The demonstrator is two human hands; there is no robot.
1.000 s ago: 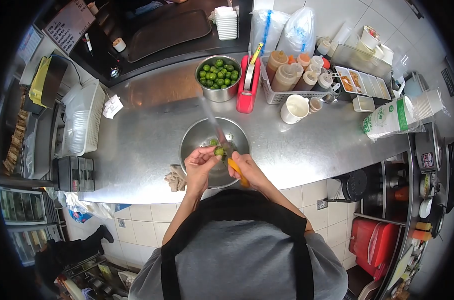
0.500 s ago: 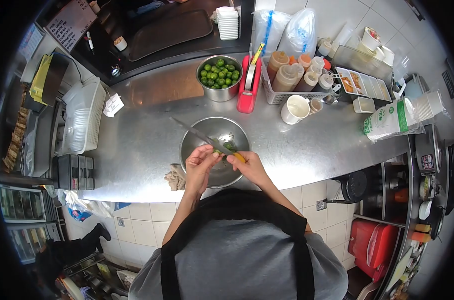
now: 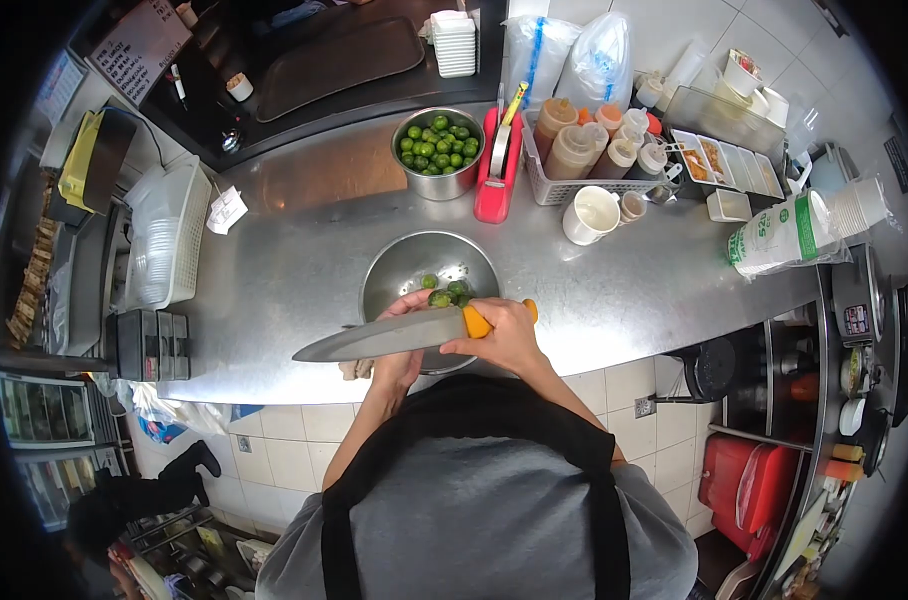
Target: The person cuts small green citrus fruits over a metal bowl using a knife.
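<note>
My right hand (image 3: 504,337) grips the yellow handle (image 3: 477,320) of a large kitchen knife (image 3: 384,337), its broad blade pointing left across my left hand. My left hand (image 3: 402,368) is partly hidden behind the blade; its curled fingertips show above it, against a small green lime (image 3: 440,298). Both hands are over the near side of a steel mixing bowl (image 3: 382,272). Inside the bowl lie more green limes or lime pieces (image 3: 458,288), one (image 3: 429,282) apart from the others. A beige cloth (image 3: 356,369) shows beside the bowl, partly covered by the knife.
Behind the bowl stands a steel pot (image 3: 439,186) full of whole limes, next to a red-and-white dispenser (image 3: 493,200). A basket (image 3: 554,190) of sauce bottles and a white cup (image 3: 591,216) are to the right. A white basket (image 3: 186,240) with plastic lids sits left. Another person's dark-clothed leg (image 3: 174,478) shows lower left.
The knife has swung down and left, from pointing up over the bowl to lying nearly level across my left hand. A separate lime now shows in the bowl.
</note>
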